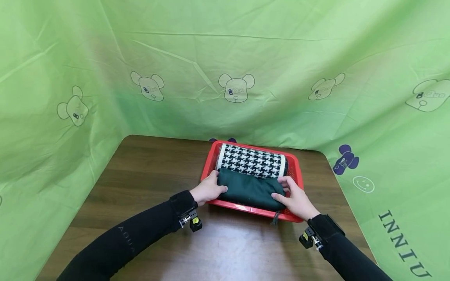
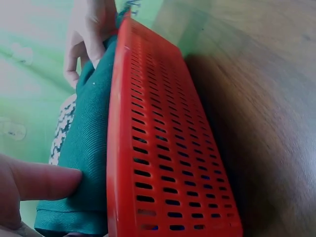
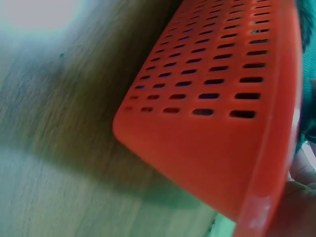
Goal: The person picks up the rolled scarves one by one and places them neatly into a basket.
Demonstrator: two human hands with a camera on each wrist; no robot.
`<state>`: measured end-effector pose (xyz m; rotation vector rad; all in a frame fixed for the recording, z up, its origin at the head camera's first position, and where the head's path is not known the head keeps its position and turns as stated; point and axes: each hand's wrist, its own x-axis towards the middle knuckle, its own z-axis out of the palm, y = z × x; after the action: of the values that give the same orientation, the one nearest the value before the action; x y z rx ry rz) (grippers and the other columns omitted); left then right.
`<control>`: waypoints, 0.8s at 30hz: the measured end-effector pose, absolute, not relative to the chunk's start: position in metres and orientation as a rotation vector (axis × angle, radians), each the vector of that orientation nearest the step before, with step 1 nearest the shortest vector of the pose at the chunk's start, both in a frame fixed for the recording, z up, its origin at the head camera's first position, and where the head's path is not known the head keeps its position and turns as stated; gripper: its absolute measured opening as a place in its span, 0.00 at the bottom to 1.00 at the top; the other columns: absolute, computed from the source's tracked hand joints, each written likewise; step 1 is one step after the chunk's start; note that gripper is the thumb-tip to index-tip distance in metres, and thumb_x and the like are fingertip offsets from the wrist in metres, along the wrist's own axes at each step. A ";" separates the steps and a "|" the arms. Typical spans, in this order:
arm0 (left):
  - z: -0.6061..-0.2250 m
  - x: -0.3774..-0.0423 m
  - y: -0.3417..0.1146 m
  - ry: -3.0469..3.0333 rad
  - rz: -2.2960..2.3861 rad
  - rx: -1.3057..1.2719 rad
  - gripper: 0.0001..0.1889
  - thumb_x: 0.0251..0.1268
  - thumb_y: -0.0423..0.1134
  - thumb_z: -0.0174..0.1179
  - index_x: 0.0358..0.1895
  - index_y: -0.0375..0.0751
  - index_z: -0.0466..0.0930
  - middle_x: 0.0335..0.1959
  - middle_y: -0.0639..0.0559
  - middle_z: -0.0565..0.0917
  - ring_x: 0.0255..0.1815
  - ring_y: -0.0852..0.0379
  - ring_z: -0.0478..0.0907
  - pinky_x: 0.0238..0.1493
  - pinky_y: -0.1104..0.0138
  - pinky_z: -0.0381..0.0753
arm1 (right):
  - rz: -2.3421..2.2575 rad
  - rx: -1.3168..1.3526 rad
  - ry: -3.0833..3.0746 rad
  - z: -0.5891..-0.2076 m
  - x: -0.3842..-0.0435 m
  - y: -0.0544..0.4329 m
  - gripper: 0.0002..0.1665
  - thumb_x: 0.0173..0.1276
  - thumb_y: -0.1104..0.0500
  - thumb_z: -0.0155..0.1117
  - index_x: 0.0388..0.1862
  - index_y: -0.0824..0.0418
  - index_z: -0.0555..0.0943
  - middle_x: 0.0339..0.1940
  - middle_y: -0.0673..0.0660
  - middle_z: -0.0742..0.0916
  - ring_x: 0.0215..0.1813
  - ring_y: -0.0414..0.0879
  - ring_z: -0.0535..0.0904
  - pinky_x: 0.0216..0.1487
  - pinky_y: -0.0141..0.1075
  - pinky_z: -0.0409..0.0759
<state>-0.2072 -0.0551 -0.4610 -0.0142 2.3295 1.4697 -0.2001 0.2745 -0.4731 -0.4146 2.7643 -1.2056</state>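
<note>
A dark green scarf (image 1: 250, 189), folded into a thick bundle, lies in the front half of a red plastic basket (image 1: 246, 207). At its left end my left hand (image 1: 208, 189) grips it; the thumb (image 2: 47, 180) lies on the cloth in the left wrist view, the other fingers mostly hidden. My right hand (image 1: 297, 199) holds the right end between thumb and fingers, just above the basket's right front corner. A dark tassel (image 1: 275, 217) hangs over the front rim. Behind the scarf sits a folded black-and-white houndstooth cloth (image 1: 251, 160) with a white border.
The basket stands on a brown wooden table (image 1: 158, 164), near its back edge. Its slotted side wall (image 3: 197, 133) shows close up in the right wrist view. A green curtain (image 1: 193, 47) with printed bear heads hangs behind and along both sides of the table.
</note>
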 end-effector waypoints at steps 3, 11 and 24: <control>-0.462 -0.208 -0.053 2.384 1.394 0.008 0.35 0.74 0.34 0.66 0.77 0.27 0.60 0.74 0.32 0.72 0.74 0.39 0.70 0.77 0.45 0.69 | -1.143 -0.413 2.766 -0.474 -0.202 0.275 0.28 0.74 0.59 0.74 0.64 0.65 0.71 0.58 0.65 0.81 0.58 0.59 0.80 0.63 0.49 0.80; -0.459 -0.214 -0.051 2.460 1.209 0.052 0.35 0.75 0.35 0.66 0.76 0.25 0.59 0.73 0.31 0.74 0.72 0.39 0.74 0.75 0.47 0.72 | -1.034 -0.424 2.762 -0.471 -0.206 0.271 0.27 0.72 0.59 0.76 0.60 0.64 0.70 0.52 0.65 0.83 0.52 0.58 0.81 0.56 0.53 0.81; -0.457 -0.217 -0.050 2.513 1.091 0.070 0.39 0.74 0.37 0.68 0.78 0.22 0.58 0.72 0.29 0.75 0.72 0.40 0.75 0.75 0.51 0.74 | -1.015 -0.399 2.708 -0.466 -0.207 0.272 0.28 0.73 0.56 0.76 0.58 0.63 0.69 0.50 0.65 0.82 0.51 0.56 0.79 0.54 0.49 0.81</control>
<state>-0.2172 -0.0500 -0.4573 0.0705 2.5130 1.0907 -0.2072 0.2724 -0.4661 -0.3989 2.7079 -1.0155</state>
